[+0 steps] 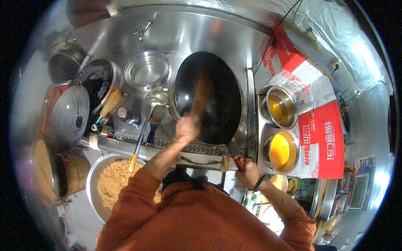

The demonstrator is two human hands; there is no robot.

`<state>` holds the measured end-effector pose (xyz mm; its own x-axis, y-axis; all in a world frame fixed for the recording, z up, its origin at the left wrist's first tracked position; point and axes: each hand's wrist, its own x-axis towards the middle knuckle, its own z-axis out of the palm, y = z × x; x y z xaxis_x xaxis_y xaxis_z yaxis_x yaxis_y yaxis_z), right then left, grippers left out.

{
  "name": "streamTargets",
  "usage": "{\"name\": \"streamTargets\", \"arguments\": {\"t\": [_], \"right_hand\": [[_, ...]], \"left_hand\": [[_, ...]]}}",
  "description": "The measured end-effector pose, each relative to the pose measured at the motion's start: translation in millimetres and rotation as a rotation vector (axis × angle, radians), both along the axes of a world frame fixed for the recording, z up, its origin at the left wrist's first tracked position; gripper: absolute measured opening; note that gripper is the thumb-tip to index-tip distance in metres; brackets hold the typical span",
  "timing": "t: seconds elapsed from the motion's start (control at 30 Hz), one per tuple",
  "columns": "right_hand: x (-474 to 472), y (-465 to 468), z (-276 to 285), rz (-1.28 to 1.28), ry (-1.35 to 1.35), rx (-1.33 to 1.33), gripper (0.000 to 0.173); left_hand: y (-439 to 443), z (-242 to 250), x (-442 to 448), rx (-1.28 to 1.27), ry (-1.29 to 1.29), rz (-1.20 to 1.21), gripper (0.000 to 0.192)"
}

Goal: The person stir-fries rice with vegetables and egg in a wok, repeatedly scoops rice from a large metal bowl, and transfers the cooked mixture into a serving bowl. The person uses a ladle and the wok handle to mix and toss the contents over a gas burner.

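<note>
My right hand (249, 176) grips the reddish wooden handle (239, 162) of a large black wok (220, 103). The wok is tilted over the stove, and its dark inner face shows. Over its near left rim, my left hand (187, 128) is closed around a brown tool (202, 94) that reaches into the wok. Motion blurs that tool, so I cannot tell its exact kind. Left of the wok lies a long-handled metal ladle (146, 131), beside a brush with a dark blue handle (152, 131).
A metal basin of brown crumbly food (116, 178) stands at near left. A bamboo whisk (110, 105), a wok lid (69, 117) and a water bowl (147, 72) are further left. On the right are bowls of oil (281, 108) and yellow liquid (284, 150), beside red-and-white cardboard (326, 138).
</note>
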<state>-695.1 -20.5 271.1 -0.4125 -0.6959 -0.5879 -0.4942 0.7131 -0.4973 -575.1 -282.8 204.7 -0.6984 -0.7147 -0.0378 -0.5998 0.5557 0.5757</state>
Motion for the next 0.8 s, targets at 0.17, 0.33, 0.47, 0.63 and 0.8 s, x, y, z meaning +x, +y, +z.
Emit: {"name": "streamTargets", "arguments": {"t": [0.17, 0.33, 0.47, 0.63, 0.8], "right_hand": [[-15.0, 5.0, 27.3, 0.006, 0.147, -0.017, 0.036], [-23.7, 4.3, 36.5, 0.133, 0.232, -0.014, 0.035], [-35.1, 7.7, 30.1, 0.015, 0.251, 0.078, 0.050], [-44.5, 14.1, 34.1, 0.093, 0.266, 0.180, 0.058], [-41.5, 8.7, 61.2, 0.284, 0.346, 0.156, 0.064]], "left_hand": [[19.1, -40.9, 29.2, -0.229, -0.023, -0.433, 0.015], [18.8, -79.0, 10.6, -0.168, -0.112, -0.509, 0.063], [-10.0, -58.3, -0.2, -0.172, -0.199, -0.580, 0.048], [-4.3, -27.6, 13.5, -0.163, -0.056, -0.584, 0.045], [16.1, -39.2, 7.0, -0.086, 0.175, -0.602, 0.083]]}}
